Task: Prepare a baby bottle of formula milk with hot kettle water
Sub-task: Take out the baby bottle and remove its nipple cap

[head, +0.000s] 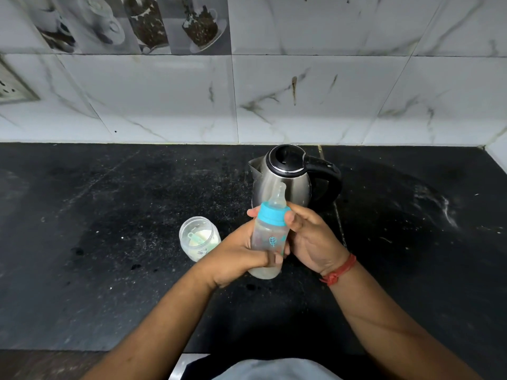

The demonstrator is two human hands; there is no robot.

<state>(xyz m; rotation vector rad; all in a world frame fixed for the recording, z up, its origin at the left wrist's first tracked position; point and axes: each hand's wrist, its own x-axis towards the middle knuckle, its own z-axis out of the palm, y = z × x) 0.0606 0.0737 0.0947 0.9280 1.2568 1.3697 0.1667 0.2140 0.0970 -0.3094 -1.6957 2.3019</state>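
Note:
A clear baby bottle [267, 237] with a blue collar and a silicone teat stands upright over the black counter, with pale liquid at its bottom. My left hand [241, 253] grips the bottle's body. My right hand [310, 237] pinches the blue collar [273, 213] with fingers and thumb. Just behind the bottle stands a steel kettle [288, 176] with a black lid and handle, lid down. To the left sits an open clear jar [199, 238] holding white formula powder and a small blue scoop.
The black stone counter [109, 229] stretches wide on both sides, speckled with spilled powder. A marble-tiled wall [301, 91] rises behind it, with a socket plate [11, 86] at the far left. The counter's front edge runs near my body.

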